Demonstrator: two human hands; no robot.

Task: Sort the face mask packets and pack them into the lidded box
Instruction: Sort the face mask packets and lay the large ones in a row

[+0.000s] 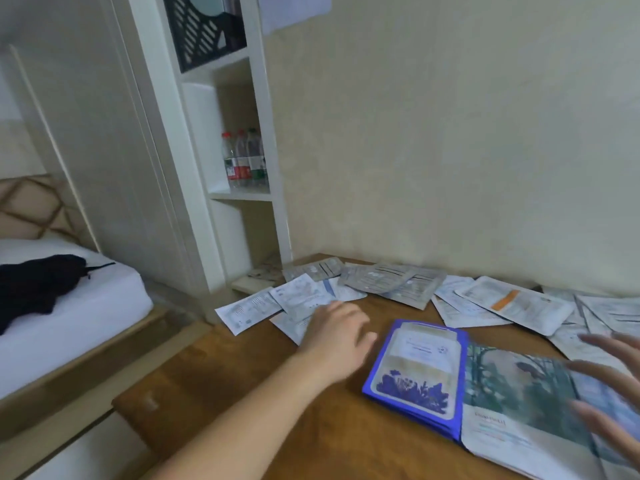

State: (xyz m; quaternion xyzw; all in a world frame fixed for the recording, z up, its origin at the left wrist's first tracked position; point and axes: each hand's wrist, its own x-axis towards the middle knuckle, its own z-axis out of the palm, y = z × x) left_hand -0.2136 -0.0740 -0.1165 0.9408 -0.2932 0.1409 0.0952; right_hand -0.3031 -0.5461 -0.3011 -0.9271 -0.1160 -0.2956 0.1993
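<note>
Sorting, I judge: my left hand (334, 329), fingers loose, reaches the white packets (277, 301) left of the blue packet stack (415, 372); right hand (609, 382) hovers open. Next, pinch one. No box visible.

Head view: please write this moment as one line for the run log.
left hand: open, reaching to white packets | right hand: open over green packet | blue stack: sorted | lidded box: unseen

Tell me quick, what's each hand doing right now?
Left hand: open, reaching to the white paper mask packets.
Right hand: open, fingers spread, holding nothing.
</note>
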